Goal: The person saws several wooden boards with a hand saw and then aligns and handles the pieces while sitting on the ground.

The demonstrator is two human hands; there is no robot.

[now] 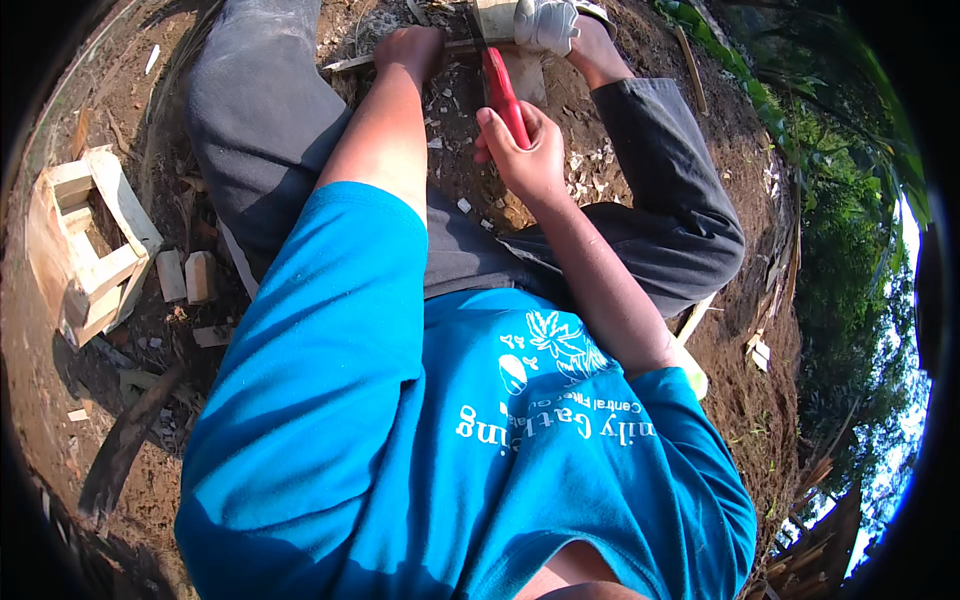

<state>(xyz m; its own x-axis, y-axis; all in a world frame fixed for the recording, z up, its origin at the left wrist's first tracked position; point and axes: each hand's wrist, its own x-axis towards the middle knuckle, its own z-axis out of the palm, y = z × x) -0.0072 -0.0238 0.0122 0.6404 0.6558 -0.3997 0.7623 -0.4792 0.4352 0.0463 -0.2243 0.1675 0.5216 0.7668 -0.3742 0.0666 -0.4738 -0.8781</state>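
Note:
My right hand (525, 150) is closed around the red handle (507, 95) of a hand tool. Its dark, narrow blade (478, 28) runs toward the top edge, where its far end is cut off, so I cannot tell its exact kind. A pale wooden block (497, 18) lies right beside the blade. My left hand (410, 52), curled and in shadow, is over a thin wooden strip (346, 63); its fingertips are hidden. The strip passes across in front of the block. My foot in a grey-white shoe (546, 25) rests against the block.
A wooden box-like frame (125, 205) stands on the ground at the left, with two small blocks (200, 277) beside it. Below lies a dark branch (130, 440). Wood chips litter the soil between my bent legs. Green plants (840, 200) grow along the right.

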